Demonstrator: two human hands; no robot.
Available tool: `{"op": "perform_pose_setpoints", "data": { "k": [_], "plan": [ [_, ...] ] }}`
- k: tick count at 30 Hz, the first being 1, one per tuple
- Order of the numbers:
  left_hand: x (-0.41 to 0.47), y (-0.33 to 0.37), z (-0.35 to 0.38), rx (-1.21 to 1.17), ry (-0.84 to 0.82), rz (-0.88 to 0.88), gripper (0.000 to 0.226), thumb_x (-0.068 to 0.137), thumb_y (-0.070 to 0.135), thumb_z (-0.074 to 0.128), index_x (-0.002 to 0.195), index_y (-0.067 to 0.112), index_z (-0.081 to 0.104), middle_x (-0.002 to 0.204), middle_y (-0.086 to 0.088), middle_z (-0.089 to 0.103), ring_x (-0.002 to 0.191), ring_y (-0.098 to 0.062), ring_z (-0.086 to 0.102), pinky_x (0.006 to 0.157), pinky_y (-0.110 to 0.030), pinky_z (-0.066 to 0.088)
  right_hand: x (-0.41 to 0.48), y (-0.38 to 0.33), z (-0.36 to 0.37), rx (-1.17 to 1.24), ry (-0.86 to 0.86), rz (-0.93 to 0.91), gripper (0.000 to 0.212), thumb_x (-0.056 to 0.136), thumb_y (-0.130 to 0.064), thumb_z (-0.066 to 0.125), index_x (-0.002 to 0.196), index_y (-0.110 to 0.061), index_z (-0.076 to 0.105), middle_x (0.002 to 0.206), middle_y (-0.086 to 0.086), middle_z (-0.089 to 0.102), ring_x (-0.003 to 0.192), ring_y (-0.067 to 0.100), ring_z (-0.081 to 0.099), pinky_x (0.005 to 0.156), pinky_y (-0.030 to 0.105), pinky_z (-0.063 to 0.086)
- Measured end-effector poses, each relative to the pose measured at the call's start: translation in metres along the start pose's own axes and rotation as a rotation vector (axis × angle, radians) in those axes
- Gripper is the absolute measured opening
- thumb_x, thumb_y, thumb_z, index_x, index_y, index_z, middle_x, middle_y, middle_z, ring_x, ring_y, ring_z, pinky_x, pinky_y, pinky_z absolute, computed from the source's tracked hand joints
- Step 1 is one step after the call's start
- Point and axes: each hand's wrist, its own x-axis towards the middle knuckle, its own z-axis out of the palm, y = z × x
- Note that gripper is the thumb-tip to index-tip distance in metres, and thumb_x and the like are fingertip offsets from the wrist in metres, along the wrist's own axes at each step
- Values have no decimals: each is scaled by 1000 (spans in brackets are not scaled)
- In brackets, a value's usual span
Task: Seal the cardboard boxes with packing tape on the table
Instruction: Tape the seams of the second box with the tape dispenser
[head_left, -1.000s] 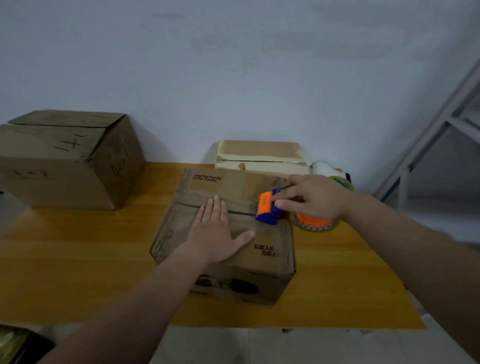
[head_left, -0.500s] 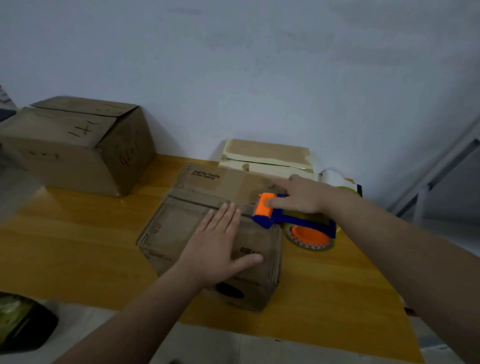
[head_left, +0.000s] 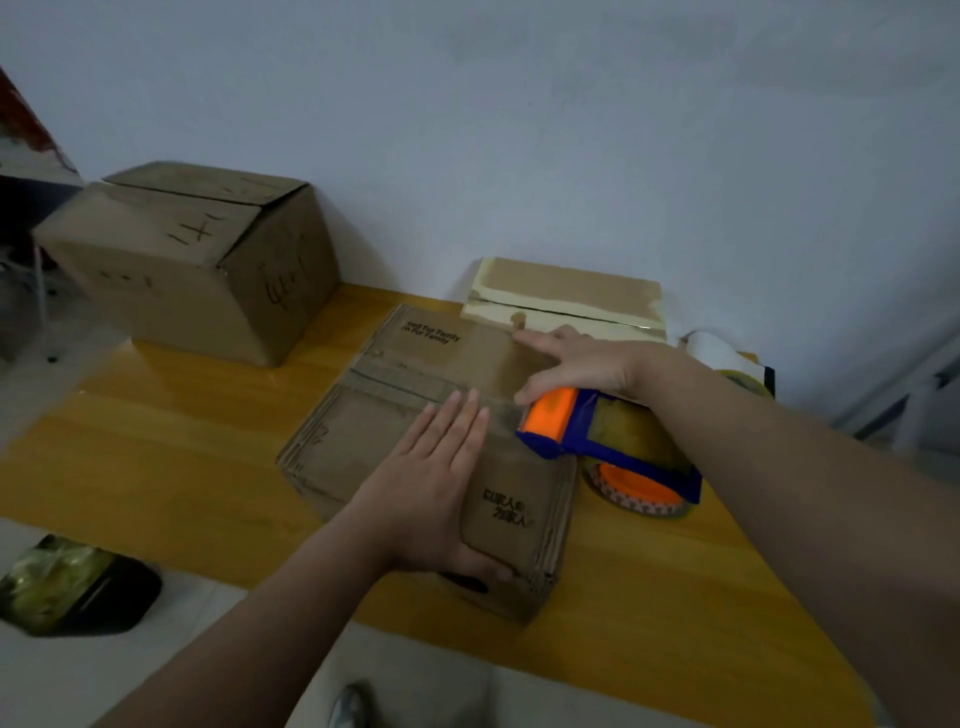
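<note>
A brown cardboard box (head_left: 395, 374) with printed text lies in the middle of the wooden table (head_left: 156, 467), its top flaps closed. My left hand (head_left: 436, 483) lies flat on the near flap, fingers together, thumb hooked over the front edge. My right hand (head_left: 582, 364) holds a blue and orange tape dispenser (head_left: 597, 441), whose orange roller rests on the seam at the box's right end. The tape roll hangs off the box's right side.
A bigger cardboard box (head_left: 197, 260) stands at the table's back left. A flat taped box (head_left: 566, 296) lies against the wall behind. Another tape roll (head_left: 727, 364) sits at the back right. A dark bag (head_left: 72, 587) is on the floor left.
The camera has swung left and closer. My right hand has shifted on the dispenser, index finger now stretched onto the far flap. My left hand has slid toward the box's front edge.
</note>
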Motion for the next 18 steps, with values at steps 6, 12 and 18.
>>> {"op": "perform_pose_setpoints", "data": {
  "k": [6,12,18],
  "plan": [
    [12,-5,-3,20,-106,8,140,52,96,36,146,10,-22,153,-8,-29,139,-17,-30,114,-37,-19,6,3,1,-42,32,-27,91,69,-66,66,142,-59,13,153,-5,11,140,28,14,110,49,28],
    [16,-8,-4,17,-141,27,139,51,96,35,148,12,-19,156,-6,-23,142,-15,-22,115,-38,-17,9,9,-2,-71,16,-42,91,75,-58,68,145,-54,12,154,-6,9,141,27,16,111,47,28],
    [32,-17,-5,-24,-46,1,121,60,91,19,151,15,-3,158,-3,-13,143,-13,-16,114,-34,-18,-3,6,-5,-44,-16,-70,98,76,-60,67,150,-42,5,158,-8,9,143,21,17,110,35,25]
  ]
}}
